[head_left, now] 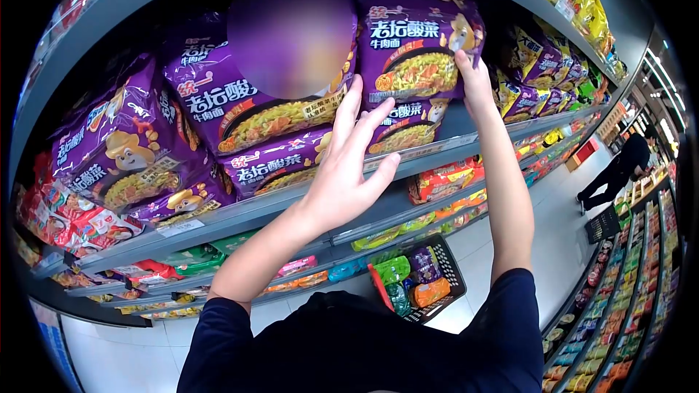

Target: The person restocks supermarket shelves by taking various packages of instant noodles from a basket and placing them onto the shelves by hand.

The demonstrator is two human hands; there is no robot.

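Observation:
A purple instant noodle multipack [411,40] stands at the front of the shelf, on top of another purple pack [408,131]. My right hand [475,84] grips its right edge, thumb on the front face, the other fingers mostly hidden. My left hand [355,153] is spread open in front of the shelf, its fingertips by the pack's lower left corner; whether they touch it I cannot tell. To the left sits a large purple noodle pack [240,102], partly covered by a blurred round patch. Another purple pack [120,131] leans farther left.
The shelf edge [291,193] runs below the packs. Red-and-white packs [73,215] fill the left end, small purple packs [539,65] the right. A black shopping basket [453,269] with several packages is on the floor below. A person [626,164] bends in the aisle at right.

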